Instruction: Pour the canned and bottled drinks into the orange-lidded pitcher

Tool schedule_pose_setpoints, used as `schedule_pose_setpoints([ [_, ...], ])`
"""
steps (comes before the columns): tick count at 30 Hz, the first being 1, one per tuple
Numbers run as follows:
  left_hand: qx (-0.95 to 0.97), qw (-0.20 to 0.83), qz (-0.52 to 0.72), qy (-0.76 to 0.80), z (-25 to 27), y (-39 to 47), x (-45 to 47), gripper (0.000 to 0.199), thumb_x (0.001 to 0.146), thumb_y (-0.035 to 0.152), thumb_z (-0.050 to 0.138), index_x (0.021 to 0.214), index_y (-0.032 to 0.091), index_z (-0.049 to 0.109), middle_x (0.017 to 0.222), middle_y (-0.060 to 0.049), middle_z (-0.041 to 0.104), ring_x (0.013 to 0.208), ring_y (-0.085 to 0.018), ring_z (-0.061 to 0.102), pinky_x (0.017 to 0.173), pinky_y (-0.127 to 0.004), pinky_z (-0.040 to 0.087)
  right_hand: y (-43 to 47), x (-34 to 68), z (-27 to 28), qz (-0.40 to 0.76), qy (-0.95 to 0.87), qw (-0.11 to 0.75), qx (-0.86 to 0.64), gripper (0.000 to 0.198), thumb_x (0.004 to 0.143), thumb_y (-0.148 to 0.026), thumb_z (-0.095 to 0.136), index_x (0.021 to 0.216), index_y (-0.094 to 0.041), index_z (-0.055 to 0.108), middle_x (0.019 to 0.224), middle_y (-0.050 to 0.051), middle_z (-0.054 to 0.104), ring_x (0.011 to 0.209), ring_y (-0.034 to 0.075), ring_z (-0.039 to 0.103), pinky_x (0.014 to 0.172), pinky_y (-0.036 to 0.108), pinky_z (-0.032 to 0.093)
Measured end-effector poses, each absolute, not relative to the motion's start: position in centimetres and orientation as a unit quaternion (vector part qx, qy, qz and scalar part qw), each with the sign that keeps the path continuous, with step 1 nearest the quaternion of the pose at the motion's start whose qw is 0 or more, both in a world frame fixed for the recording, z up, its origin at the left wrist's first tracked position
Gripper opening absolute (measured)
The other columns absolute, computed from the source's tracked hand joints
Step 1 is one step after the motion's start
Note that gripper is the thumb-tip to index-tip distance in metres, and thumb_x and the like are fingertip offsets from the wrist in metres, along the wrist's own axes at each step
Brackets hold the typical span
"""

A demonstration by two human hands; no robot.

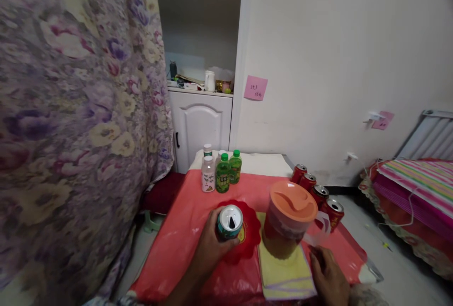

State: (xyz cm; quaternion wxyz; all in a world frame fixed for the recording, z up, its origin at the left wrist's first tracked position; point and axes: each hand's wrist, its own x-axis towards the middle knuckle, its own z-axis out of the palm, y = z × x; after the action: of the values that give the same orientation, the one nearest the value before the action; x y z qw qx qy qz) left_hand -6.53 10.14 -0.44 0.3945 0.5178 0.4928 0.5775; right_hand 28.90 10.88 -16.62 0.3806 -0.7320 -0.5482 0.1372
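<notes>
A floral curtain (pixel 71 122) fills the left of the frame and hides that side of the room. My left hand (pixel 212 249) reaches in from the bottom centre, its grip closed around an opened green drink can (pixel 230 222) held over the red plate (pixel 249 240) on the bench (pixel 184 240). Right of it stands the orange-lidded pitcher (pixel 288 221) on a yellow cloth (pixel 283 275). My right hand (pixel 327 275), cut off at the bottom edge, rests loosely open and empty by the pitcher's handle, near the bench's right edge.

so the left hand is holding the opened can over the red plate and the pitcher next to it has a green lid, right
Not quite. The head view shows the pitcher has an orange lid, not green. The rest holds: the left hand grips the opened can over the red plate.
</notes>
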Motion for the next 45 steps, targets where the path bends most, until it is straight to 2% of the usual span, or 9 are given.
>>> schedule_pose_setpoints([
  [8,0.477,0.468,0.570,0.478,-1.2,10.7,-6.5,0.074,0.055,0.030,0.082,0.121,0.019,0.052,0.112,-0.010,0.072,0.107,-0.033,0.068,0.097,-0.043,0.052,10.7,28.4,-15.7,0.145,-0.543,0.408,-0.720,0.039,0.085,-0.054,0.047,0.103,-0.024,0.062,0.112,0.011,0.073,0.105,0.032,0.068,0.088,0.045,0.051],
  [17,0.493,0.485,0.562,0.454,-2.4,11.3,-7.0,0.076,0.060,0.037,0.082,0.125,0.020,0.046,0.122,-0.013,0.069,0.115,-0.034,0.065,0.103,-0.045,0.048,10.6,29.0,-14.1,0.224,-0.518,0.475,-0.675,0.047,0.084,-0.063,0.054,0.101,-0.021,0.067,0.102,0.008,0.078,0.096,0.029,0.072,0.081,0.035,0.058],
  [23,0.513,0.495,0.549,0.435,-3.8,11.7,-7.0,0.079,0.064,0.041,0.079,0.130,0.019,0.040,0.120,-0.012,0.068,0.114,-0.033,0.065,0.100,-0.042,0.050,10.4,29.3,-10.2,0.289,-0.429,0.600,-0.611,0.056,0.083,-0.066,0.057,0.112,-0.018,0.064,0.106,0.010,0.074,0.097,0.030,0.068,0.090,0.040,0.052],
  [27,0.513,0.498,0.552,0.430,-3.7,11.6,-6.8,0.076,0.065,0.041,0.079,0.130,0.022,0.044,0.114,-0.009,0.071,0.108,-0.031,0.067,0.096,-0.041,0.052,10.9,27.8,-6.4,0.243,-0.453,0.627,-0.585,0.054,0.083,-0.065,0.057,0.112,-0.020,0.064,0.113,0.010,0.070,0.108,0.031,0.062,0.096,0.040,0.046],
  [30,0.511,0.494,0.558,0.429,-3.5,11.4,-6.7,0.072,0.065,0.042,0.079,0.128,0.023,0.048,0.116,-0.008,0.071,0.110,-0.031,0.067,0.098,-0.041,0.051,11.7,26.3,-4.2,0.235,-0.454,0.647,-0.566,0.050,0.082,-0.063,0.060,0.108,-0.021,0.063,0.106,0.008,0.070,0.102,0.030,0.062,0.090,0.038,0.047],
  [33,0.501,0.498,0.566,0.425,-3.5,11.3,-6.8,0.073,0.066,0.041,0.079,0.129,0.022,0.047,0.120,-0.010,0.070,0.114,-0.032,0.065,0.102,-0.042,0.048,12.5,25.2,-3.2,0.265,-0.471,0.650,-0.534,0.042,0.087,-0.062,0.056,0.098,-0.021,0.062,0.090,0.004,0.067,0.085,0.023,0.060,0.077,0.032,0.048],
  [37,0.493,0.515,0.554,0.431,-3.6,11.2,-7.1,0.077,0.066,0.036,0.080,0.131,0.021,0.042,0.124,-0.013,0.067,0.118,-0.033,0.063,0.103,-0.043,0.047,13.0,24.7,-3.4,0.283,-0.484,0.640,-0.525,0.044,0.094,-0.060,0.047,0.070,-0.024,0.049,0.062,-0.004,0.047,0.059,0.015,0.042,0.055,0.027,0.035],
  [39,0.495,0.517,0.551,0.430,-3.5,11.2,-7.2,0.074,0.067,0.034,0.079,0.130,0.021,0.043,0.122,-0.012,0.068,0.116,-0.032,0.064,0.100,-0.042,0.049,13.3,25.0,-3.8,0.300,-0.481,0.641,-0.518,0.045,0.094,-0.060,0.047,0.067,-0.024,0.044,0.060,-0.006,0.041,0.055,0.014,0.036,0.051,0.027,0.031],
  [45,0.506,0.478,0.564,0.445,-2.3,11.3,-7.5,0.069,0.060,0.032,0.081,0.122,0.021,0.053,0.111,-0.008,0.072,0.106,-0.031,0.066,0.095,-0.041,0.051,13.9,25.7,-4.4,0.347,-0.464,0.651,-0.489,0.043,0.089,-0.061,0.052,0.069,-0.024,0.045,0.058,-0.006,0.039,0.053,0.013,0.032,0.049,0.028,0.029],
])
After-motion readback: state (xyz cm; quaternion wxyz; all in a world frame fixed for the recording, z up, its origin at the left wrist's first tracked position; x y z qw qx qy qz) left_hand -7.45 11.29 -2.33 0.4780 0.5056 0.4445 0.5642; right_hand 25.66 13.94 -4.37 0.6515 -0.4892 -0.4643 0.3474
